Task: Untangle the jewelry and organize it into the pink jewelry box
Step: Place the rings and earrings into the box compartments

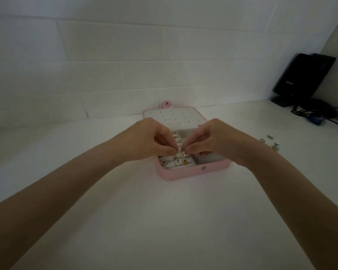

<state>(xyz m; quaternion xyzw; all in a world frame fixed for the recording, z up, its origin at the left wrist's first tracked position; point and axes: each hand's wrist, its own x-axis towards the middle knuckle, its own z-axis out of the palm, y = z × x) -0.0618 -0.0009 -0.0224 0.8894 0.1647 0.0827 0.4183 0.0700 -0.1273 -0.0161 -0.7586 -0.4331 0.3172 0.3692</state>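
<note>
White counter: both hands, left hand (154,140) and right hand (209,141), pinch a sparkly earring (185,153) over the pink jewelry box (183,174), partly filled; loose pieces (271,142) remain far right.

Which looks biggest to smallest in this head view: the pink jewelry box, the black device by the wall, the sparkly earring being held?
1. Pink jewelry box
2. Black device, farther away, so unsure
3. Sparkly earring

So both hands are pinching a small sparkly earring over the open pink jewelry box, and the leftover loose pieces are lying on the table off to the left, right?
Not quite. The head view shows the loose pieces on the table to the right, not the left. The rest holds: the left hand and right hand pinch a small sparkly earring over the open pink jewelry box.
</note>
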